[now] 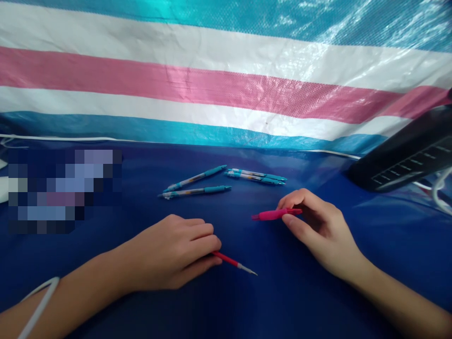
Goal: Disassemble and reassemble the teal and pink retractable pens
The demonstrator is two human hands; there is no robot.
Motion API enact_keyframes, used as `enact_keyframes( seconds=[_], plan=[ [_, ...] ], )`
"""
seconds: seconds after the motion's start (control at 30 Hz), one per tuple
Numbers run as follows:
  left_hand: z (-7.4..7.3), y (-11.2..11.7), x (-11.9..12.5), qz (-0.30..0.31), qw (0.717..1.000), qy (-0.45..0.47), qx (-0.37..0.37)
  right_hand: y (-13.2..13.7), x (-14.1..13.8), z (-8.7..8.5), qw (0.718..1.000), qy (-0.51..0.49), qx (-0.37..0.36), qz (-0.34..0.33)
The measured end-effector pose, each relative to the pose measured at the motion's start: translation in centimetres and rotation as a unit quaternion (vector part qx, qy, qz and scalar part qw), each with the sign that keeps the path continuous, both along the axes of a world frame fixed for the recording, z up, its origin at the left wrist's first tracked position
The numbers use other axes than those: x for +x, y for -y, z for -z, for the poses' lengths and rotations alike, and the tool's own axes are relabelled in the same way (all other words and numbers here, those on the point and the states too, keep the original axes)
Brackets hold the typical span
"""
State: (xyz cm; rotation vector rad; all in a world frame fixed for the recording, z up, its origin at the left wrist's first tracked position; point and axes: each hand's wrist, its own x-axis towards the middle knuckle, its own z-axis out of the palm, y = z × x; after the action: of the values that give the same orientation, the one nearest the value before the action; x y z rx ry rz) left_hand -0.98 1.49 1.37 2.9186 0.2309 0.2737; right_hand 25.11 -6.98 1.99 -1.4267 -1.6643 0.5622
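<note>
Four teal pens (196, 179) ahead; left fingers (199, 247) clamp red refill (229, 260), right fingers (293, 200) pink barrel (271, 214).

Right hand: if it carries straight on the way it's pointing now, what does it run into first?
Probably the pair of teal pens lying side by side, ahead of the right hand and the pink pen barrel in its fingers. Depth is hard to judge from this view, so it could pass just beside them.

Bright, even light | glare on tarp (328, 28) | bowed edges | pixelated patch (63, 190)
</note>
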Motion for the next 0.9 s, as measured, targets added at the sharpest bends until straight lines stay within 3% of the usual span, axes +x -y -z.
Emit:
enact_keyframes(
  seconds=[0.3,0.47,0.67,0.9],
  plan=[
    [0.4,-0.3,0.0,-0.031,0.998,0.005,0.06,-0.3,-0.2,0.2,0.998,-0.02,-0.06,-0.014],
    [0.1,-0.1,-0.1,-0.037,0.998,-0.005,0.048,-0.4,-0.1,0.4,0.985,-0.127,-0.112,-0.015],
    [-0.3,0.0,-0.2,-0.028,0.999,-0.027,0.007,-0.7,0.4,1.2,0.947,-0.278,-0.152,-0.047],
    [0.5,0.3,0.2,-0.074,0.995,0.06,0.013,-0.7,0.1,1.3,0.943,-0.283,-0.171,-0.05]
  ],
)
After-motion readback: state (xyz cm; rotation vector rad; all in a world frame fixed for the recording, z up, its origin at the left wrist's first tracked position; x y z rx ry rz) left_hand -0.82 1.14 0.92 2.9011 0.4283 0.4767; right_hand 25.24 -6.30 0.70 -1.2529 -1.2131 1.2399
